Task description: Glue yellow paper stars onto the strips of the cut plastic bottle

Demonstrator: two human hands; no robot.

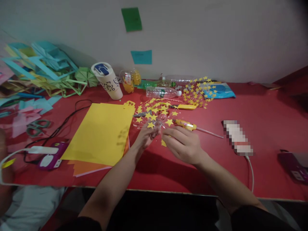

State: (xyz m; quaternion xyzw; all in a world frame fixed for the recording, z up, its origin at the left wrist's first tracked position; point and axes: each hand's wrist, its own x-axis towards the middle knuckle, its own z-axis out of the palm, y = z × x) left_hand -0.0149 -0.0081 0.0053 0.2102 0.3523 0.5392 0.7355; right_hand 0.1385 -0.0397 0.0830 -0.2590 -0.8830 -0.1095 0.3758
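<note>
My left hand [147, 135] is closed on the neck end of a clear plastic bottle piece [153, 117], cut into thin strips that spread outward. Yellow paper stars are stuck over its strips. Just right of it, my right hand [184, 145] has its thumb and fingers pinched together; what they hold, if anything, is too small to make out. Loose yellow stars [164, 143] lie on the table between my hands. Beyond my right hand rests a yellow glue gun [185, 124] with a glue stick [209, 132] poking out its back. A yellow utility knife [187, 106] lies farther back.
Yellow paper sheets [101, 131] lie left on the red table [216, 173]. Behind stand a white tumbler [109, 83], plastic bottles [161, 92] and another star-covered piece [198, 93]. A phone [237, 138] with cable is right; scissors [37, 127], a purple power strip [51, 158] and paper models [45, 64] are left.
</note>
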